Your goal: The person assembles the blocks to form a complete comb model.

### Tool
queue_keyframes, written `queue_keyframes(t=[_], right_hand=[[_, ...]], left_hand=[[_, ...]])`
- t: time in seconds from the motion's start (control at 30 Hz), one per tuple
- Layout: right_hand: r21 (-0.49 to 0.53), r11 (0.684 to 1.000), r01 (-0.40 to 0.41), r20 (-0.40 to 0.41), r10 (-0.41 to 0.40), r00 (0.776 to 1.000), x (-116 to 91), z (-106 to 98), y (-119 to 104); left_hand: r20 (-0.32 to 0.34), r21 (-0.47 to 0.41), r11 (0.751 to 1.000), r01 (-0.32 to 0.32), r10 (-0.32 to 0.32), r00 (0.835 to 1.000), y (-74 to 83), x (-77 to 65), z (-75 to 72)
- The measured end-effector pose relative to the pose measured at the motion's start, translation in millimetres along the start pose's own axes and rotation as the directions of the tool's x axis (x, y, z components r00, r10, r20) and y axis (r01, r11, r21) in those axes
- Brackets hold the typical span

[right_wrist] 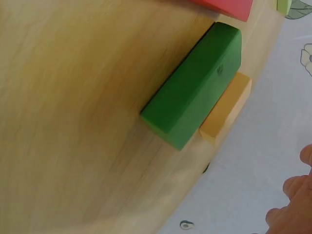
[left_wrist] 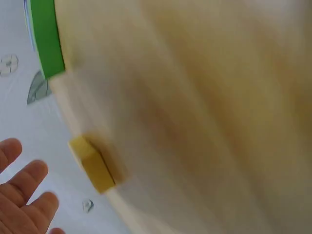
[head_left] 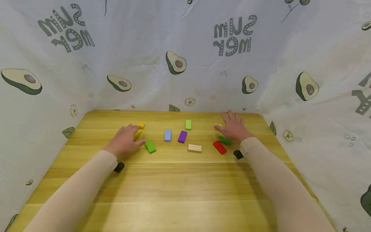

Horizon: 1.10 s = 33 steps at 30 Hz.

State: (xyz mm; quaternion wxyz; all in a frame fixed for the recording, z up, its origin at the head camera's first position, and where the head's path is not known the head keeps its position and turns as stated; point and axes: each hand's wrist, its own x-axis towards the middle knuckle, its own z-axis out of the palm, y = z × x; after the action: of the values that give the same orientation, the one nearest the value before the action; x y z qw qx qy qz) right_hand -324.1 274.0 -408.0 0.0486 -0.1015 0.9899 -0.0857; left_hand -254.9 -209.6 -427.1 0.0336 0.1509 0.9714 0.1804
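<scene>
Over the left part of the wooden table, the left hand (head_left: 126, 140) hovers with fingers spread and nothing in its grasp. Beside it are a yellow block (head_left: 137, 134), partly hidden by the fingers, an orange-yellow block (head_left: 141, 125) and a green block (head_left: 150, 146). The right hand (head_left: 233, 129) is spread over the right part, also holding nothing. Around it lie a dark green block (right_wrist: 195, 87), a light orange block (right_wrist: 226, 107) and a red block (head_left: 219, 147). In the left wrist view, a yellow block (left_wrist: 95, 165) lies past the fingertips.
Between the hands lie a blue block (head_left: 167, 135), a purple block (head_left: 182, 136), a lime green block (head_left: 188, 125) and a plain wood block (head_left: 195, 148). A white cloth (head_left: 145, 38) with avocado prints surrounds the far and side edges of the table (head_left: 174, 193).
</scene>
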Motion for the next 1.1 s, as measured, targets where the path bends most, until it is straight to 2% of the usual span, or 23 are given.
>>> queue_keyframes(t=[0.2,0.47,0.6,0.77,0.97,1.1], right_hand=[[-0.006,1.000,0.025,-0.002,-0.025,1.000,5.6,2.1,-5.5],[0.001,1.000,0.017,0.015,-0.017,1.000,8.4,7.6,-10.8],[0.000,0.999,0.048,0.010,-0.048,0.999,7.4,10.4,-15.1],[0.008,0.997,0.076,0.022,-0.076,0.997,10.0,14.8,-21.7],[-0.015,0.992,0.123,0.052,-0.122,0.991,24.2,22.2,-33.5],[0.053,0.985,0.166,0.083,-0.170,0.982,36.2,24.1,-47.6]], left_hand=[[0.023,0.001,1.000,-0.030,0.030,0.999,11.1,-3.5,11.2],[0.025,0.091,0.992,-0.083,0.081,0.996,23.1,0.3,20.2],[0.044,0.076,0.995,-0.060,0.057,0.997,25.9,-0.2,21.1],[0.085,0.011,1.000,0.002,-0.003,0.996,28.5,-0.6,21.4],[0.128,-0.046,0.996,0.071,-0.065,0.990,33.4,-1.1,20.5],[0.141,-0.075,0.991,0.109,-0.098,0.985,33.8,-0.8,22.4]])
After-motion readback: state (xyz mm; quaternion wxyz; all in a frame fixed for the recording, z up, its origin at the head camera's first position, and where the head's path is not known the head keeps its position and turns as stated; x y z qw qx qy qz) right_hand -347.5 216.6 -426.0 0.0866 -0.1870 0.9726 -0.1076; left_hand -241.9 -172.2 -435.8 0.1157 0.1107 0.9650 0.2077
